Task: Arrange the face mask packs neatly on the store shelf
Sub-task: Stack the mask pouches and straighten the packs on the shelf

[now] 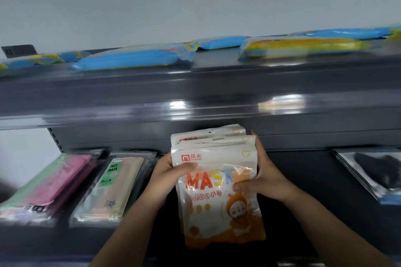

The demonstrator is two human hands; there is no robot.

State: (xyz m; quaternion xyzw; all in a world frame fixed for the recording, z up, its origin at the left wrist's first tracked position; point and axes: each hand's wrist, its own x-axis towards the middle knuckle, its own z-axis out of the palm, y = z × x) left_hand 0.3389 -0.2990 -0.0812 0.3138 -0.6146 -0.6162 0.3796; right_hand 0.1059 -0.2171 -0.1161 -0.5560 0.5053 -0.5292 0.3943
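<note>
While both the left hand (167, 171) and the right hand (263, 176) grip the orange mask packs (219, 191) by the sides, the glossy far packs may slide out of line.

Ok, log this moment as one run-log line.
step: squaring stack | left hand: grips orange MASK packs | right hand: grips same stack | lower shelf: FACE MASK pack lies left

Dark grey shelf (303, 180), two levels. Up top (217, 84): blue packs (130, 59) and a yellow pack (303, 46) lying flat, kinda scattered. Lower level: pink-green pack (50, 186) far left, "FACE MASK" pack (110, 188) just beside it, black masks (377, 171) in clear bags far right.
</note>
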